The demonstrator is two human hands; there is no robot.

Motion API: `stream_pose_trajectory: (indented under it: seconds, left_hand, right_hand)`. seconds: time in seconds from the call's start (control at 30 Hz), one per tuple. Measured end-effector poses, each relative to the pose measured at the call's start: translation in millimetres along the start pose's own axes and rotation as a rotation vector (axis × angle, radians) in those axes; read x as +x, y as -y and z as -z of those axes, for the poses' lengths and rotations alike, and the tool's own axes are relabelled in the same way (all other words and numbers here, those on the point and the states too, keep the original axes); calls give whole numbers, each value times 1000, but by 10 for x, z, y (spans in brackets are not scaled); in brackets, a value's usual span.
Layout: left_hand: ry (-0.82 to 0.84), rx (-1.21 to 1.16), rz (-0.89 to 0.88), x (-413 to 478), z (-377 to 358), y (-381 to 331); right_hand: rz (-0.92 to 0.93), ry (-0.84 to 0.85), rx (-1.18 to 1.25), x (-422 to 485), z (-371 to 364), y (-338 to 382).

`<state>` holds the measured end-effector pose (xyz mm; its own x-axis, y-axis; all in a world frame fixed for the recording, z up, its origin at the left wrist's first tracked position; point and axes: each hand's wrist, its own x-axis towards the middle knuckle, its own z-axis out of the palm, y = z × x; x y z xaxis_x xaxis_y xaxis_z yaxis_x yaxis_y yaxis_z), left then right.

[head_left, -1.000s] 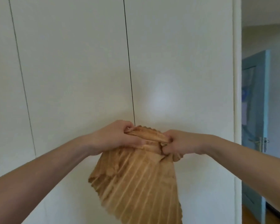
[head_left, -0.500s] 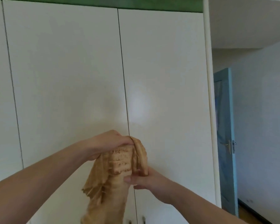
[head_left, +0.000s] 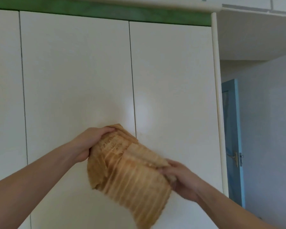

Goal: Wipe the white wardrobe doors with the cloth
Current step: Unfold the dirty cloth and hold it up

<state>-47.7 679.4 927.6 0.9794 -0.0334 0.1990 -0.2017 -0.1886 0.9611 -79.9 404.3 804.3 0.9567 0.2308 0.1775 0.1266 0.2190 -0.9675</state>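
Observation:
A tan ribbed cloth (head_left: 127, 172) hangs stretched between both hands in front of the white wardrobe doors (head_left: 76, 76). My left hand (head_left: 91, 142) grips its upper left corner, close to the seam between the middle door and the right door (head_left: 172, 90). My right hand (head_left: 180, 177) grips the cloth's right edge, lower down. The cloth slants down to the right and its lower end is blurred. I cannot tell whether it touches the door.
A green strip (head_left: 106, 12) runs above the doors, under a white top board. The wardrobe's right edge post (head_left: 217, 104) stands beside a white wall, where a blue room door (head_left: 232, 141) with a metal handle is open.
The view has tilted upward, showing the green strip. My right hand moved right and down, pulling the bunched cloth out wide; my left hand keeps its grip.

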Motion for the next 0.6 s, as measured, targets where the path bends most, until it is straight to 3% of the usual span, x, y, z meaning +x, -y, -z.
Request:
stream_pose_trajectory:
  seconds: [0.1, 0.2, 0.27, 0.37, 0.47, 0.6]
  left_hand:
    - [-74, -81, -26, 48, 114, 103]
    - [-73, -171, -8, 64, 204, 170]
    - [-36, -152, 22, 45, 262, 176]
    - [39, -129, 51, -5, 375, 161]
    - [105, -175, 64, -82, 456, 166]
    - [162, -253, 101, -178, 513, 214]
  right_hand:
    - [134, -79, 243, 38, 70, 275]
    - [187, -167, 334, 52, 4, 477]
    - [179, -297, 267, 94, -45, 525]
    - [174, -438, -30, 131, -71, 596]
    - [162, -467, -187, 153, -85, 715]
    - [169, -466, -183, 181, -120, 824]
